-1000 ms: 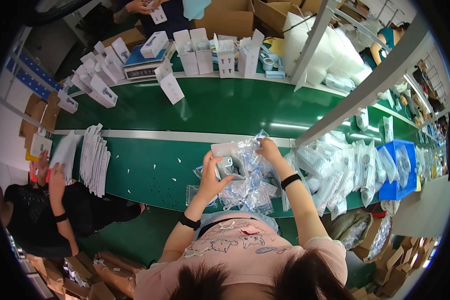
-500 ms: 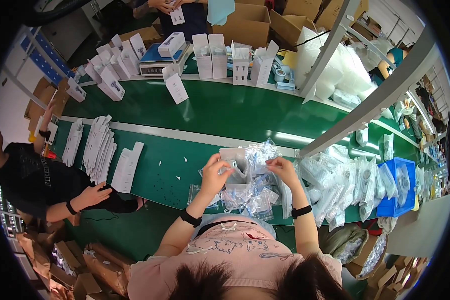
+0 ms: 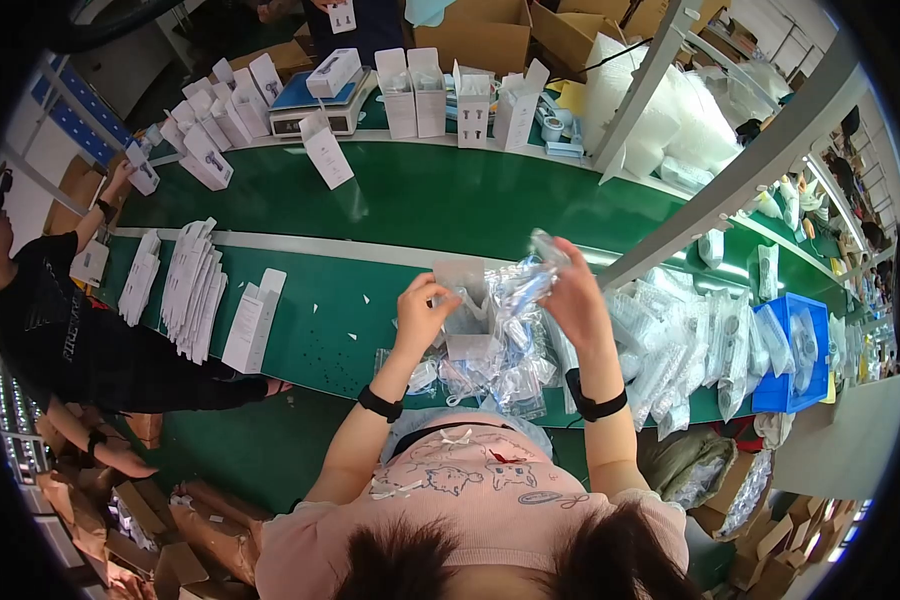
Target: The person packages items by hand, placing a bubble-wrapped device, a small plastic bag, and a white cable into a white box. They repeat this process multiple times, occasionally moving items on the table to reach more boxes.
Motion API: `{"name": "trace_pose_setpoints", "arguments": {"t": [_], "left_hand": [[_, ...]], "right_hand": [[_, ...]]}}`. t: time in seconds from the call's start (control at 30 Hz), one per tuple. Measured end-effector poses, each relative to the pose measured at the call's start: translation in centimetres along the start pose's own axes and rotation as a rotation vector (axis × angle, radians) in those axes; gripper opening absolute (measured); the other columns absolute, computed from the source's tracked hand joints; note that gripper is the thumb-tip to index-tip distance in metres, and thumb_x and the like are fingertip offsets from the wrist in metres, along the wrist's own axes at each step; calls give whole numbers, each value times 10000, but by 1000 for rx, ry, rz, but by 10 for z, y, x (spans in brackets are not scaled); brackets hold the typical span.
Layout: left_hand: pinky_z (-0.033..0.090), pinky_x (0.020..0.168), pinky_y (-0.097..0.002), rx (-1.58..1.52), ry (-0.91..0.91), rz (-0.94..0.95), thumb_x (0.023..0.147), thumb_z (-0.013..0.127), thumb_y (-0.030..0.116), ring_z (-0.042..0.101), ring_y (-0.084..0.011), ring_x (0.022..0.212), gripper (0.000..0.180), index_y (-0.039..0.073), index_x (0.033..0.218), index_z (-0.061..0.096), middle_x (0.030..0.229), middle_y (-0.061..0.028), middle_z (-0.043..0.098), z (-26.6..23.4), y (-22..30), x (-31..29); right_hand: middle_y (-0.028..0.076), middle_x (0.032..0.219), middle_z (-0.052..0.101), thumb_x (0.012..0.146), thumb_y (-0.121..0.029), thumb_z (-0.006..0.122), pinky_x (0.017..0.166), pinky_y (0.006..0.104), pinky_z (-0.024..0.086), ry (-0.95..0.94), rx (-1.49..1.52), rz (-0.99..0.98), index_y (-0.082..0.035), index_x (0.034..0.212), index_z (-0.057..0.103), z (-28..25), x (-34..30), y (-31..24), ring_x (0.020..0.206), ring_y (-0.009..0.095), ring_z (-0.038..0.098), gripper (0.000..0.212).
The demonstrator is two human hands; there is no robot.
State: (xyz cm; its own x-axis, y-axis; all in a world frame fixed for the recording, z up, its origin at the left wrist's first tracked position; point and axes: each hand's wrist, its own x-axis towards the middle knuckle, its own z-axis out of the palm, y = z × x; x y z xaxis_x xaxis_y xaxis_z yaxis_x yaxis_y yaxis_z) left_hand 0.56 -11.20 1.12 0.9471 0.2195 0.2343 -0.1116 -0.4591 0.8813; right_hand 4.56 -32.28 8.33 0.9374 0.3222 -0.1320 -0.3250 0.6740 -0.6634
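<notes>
An open white box (image 3: 472, 347) stands in front of me with its top flaps up. My left hand (image 3: 423, 315) is at its left side, thumb and fingers closed on the edge. My right hand (image 3: 578, 305), raised at the box's right, grips a crinkled clear plastic bag (image 3: 533, 285); what is inside it is hard to make out. Under and around the box lies a heap of small clear bags (image 3: 490, 385) with white and blue bits in them.
To my right are a pile of bubble-wrapped items (image 3: 670, 350), a blue bin (image 3: 792, 355) and a slanting metal post (image 3: 710, 215). Flat white cartons (image 3: 192, 290) and a standing one (image 3: 255, 322) lie left. Across the green belt (image 3: 410, 195) stand open boxes (image 3: 430, 95). A co-worker (image 3: 70, 310) is at left.
My right hand has risen and now holds a clear bag up beside the box. My left hand stays at the box's edge. The co-worker at left has reached toward a far box.
</notes>
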Motion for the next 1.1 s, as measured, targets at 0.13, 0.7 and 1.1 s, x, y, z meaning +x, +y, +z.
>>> {"name": "trace_pose_setpoints", "arguments": {"t": [0.13,0.7,1.1], "left_hand": [[423,581,-277,28,-4,-60,599,699,73,563,-215,670,162,-3,698,596,844,-91,580,3,-5,-1],[413,713,-256,-290,-77,-228,611,692,69,536,-162,837,201,4,766,580,877,-60,546,-1,-23,-9],[334,930,-340,-119,-270,23,531,797,150,402,-239,1112,804,83,1178,324,1182,-104,387,2,-55,-45]], "right_hand": [[43,898,505,750,-95,611,706,304,452,-116,-595,-143,-70,1032,481,16,3,33,827,167,515,311],[63,876,534,609,-168,655,924,407,337,-665,-1879,-895,-68,940,575,-13,-6,87,984,253,453,355],[186,1248,361,572,-178,740,992,408,250,-281,-1317,-532,-57,1334,168,-46,4,88,1145,366,356,960]]}}
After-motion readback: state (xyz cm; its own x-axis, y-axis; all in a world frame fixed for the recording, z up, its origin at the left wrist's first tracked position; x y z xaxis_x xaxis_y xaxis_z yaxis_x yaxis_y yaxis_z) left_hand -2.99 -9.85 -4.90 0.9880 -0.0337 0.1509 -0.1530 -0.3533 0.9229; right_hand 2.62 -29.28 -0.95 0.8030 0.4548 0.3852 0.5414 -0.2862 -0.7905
